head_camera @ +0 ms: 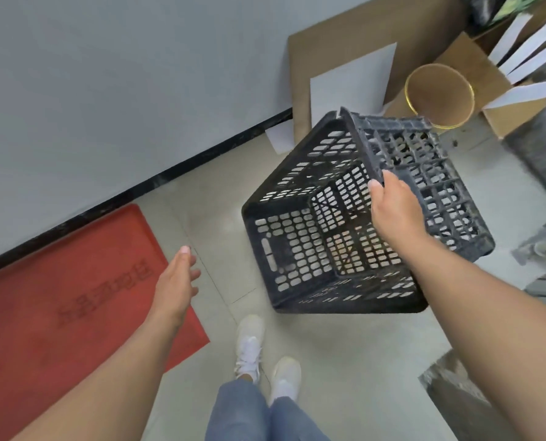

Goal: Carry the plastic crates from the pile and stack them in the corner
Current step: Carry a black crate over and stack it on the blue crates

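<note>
We are gripping the rim of the tilted black crate (338, 224) with our right hand (392, 211) to carry it, our left hand (177, 281) hanging open and empty for balance.

Black plastic crate (300, 243), perforated walls and latticed base, tipped on side, opening turned toward camera; rim gripped from above, held clear of pale tiled floor.

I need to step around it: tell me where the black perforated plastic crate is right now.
In the head view, the black perforated plastic crate hangs tilted right of centre, held at its rim by the right hand, above the pale tiled floor, right of the red floor mat.
</note>
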`<state>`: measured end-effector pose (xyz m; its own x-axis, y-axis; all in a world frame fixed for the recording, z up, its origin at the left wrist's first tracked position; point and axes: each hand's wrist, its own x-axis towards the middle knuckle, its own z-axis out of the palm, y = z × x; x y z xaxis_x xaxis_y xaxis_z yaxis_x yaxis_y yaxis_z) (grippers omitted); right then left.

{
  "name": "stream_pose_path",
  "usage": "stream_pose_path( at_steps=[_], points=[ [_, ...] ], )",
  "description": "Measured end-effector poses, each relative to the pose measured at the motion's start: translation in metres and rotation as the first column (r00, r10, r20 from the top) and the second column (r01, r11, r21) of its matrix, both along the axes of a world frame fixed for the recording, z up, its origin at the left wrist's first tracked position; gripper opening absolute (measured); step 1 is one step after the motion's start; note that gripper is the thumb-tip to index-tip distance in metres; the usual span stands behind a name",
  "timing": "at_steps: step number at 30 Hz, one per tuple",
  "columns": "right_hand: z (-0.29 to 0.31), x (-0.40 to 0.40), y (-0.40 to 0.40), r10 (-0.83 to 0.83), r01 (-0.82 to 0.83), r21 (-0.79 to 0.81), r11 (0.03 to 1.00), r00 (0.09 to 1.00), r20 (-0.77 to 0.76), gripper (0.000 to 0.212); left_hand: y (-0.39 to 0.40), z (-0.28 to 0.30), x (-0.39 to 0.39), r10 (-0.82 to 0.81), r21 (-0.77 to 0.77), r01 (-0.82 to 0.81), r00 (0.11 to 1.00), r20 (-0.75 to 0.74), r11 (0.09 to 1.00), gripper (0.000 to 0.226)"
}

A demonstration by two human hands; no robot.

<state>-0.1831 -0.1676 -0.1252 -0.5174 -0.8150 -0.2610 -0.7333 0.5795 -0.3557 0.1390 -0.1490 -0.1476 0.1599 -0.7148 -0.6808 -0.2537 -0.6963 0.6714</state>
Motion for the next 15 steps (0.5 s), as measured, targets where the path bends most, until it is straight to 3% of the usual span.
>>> stream_pose_path(
  at_steps=[6, 15],
  points=[
    [-0.013, -0.03, 0.006, -0.044, 0.05, -0.069, 0.996, 0.996, 0.083, 0.027, -0.004, -0.039, -0.002, -0.022, 0.088, 0.017, 0.998, 0.054, 0.996, 0.05],
    [-0.087, -0.084, 0.053, -0.389, 0.413, 0.0, 0.911, 0.859, 0.332, 0.042, -0.049, -0.134, -0.003, -0.107, 0.166, 0.058, 0.946, 0.305, 0.984, 0.057]
  ],
)
